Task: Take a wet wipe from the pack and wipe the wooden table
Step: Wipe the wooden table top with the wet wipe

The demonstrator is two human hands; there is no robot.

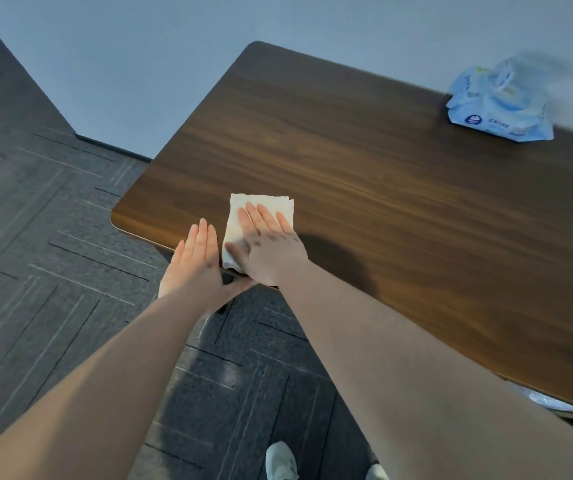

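A white wet wipe (243, 209) lies flat on the dark wooden table (364, 174) near its front edge. My right hand (267, 244) presses down on the wipe with flat, spread fingers, covering its lower right part. My left hand (197, 261) rests open just left of the wipe, palm down at the table's front edge, its thumb reaching under the right hand. The blue wipe pack (499, 105) sits at the table's far right, its lid flap raised.
Dark patterned carpet (53, 237) lies to the left and below the table. A pale wall (139, 64) runs behind the table. My two shoes (281, 462) show at the bottom.
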